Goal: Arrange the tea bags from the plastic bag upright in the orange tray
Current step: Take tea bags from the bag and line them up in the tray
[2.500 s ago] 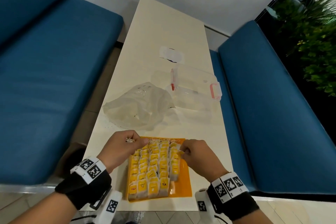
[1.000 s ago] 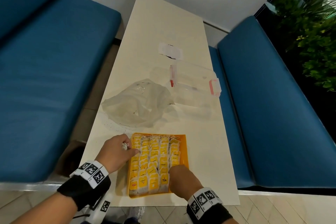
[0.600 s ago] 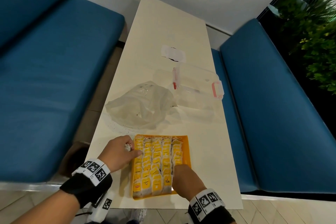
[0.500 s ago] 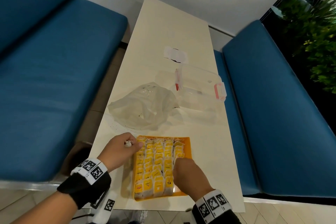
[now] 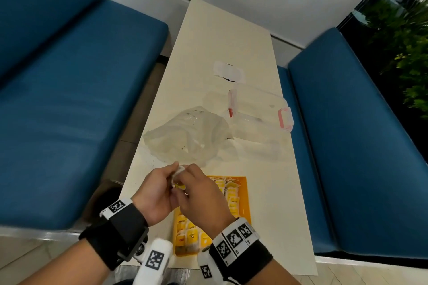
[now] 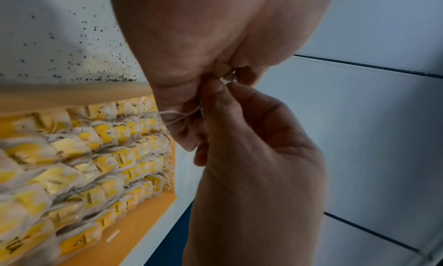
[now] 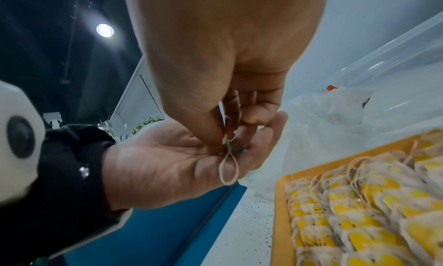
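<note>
The orange tray (image 5: pixel 246 194) lies at the table's near edge, packed with rows of upright yellow-tagged tea bags (image 5: pixel 232 196); the rows also fill the left wrist view (image 6: pixel 95 156). Both hands meet above the tray's far left corner. My left hand (image 5: pixel 162 183) is cupped palm up around one loose tea bag (image 5: pixel 178 171). My right hand (image 5: pixel 196 183) reaches into that palm, and its fingertips (image 7: pixel 227 135) pinch the bag's white string (image 7: pixel 228 168), which hangs in a loop. The crumpled plastic bag (image 5: pixel 187 139) lies just beyond the hands, looking empty.
A clear lidded container (image 5: pixel 257 109) with pink clasps sits right of the plastic bag. Dark tea dust (image 6: pixel 95 61) speckles the white table (image 5: pixel 220 37) left of the tray. Blue benches (image 5: pixel 69 99) flank the table on both sides.
My right hand left the tray's near rows and came up to my left hand. My left hand lifted off the tray's left edge, and both now hold one tea bag.
</note>
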